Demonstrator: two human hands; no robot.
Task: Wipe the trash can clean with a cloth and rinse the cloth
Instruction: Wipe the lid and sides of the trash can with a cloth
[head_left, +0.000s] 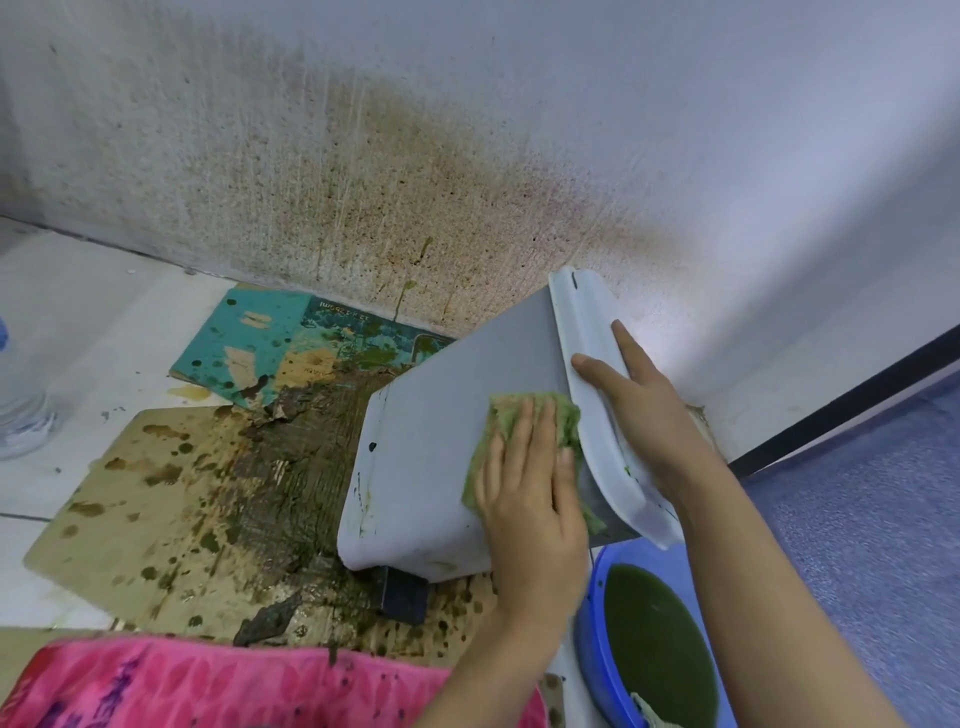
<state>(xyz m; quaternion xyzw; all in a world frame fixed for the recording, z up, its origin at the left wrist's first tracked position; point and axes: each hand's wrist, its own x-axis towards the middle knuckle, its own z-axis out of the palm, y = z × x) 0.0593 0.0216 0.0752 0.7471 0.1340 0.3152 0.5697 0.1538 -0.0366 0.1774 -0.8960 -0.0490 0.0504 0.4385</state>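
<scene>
A grey-white trash can (441, 410) lies tipped on its side over stained cardboard, its rim toward the right. My left hand (524, 483) presses a green-stained cloth (563, 418) flat against the can's upper side, near the rim. My right hand (639, 395) grips the white rim (582, 332), fingers spread over its edge, holding the can tilted. Small dark and green marks show on the can's lower left wall.
A blue basin (589, 613) of dark green water sits at lower right, a rag at its edge. Dirty cardboard sheets (171, 499) cover the floor by the splattered wall (415, 171). A clear plastic bottle (21, 400) stands at far left. Pink fabric (208, 686) fills the bottom.
</scene>
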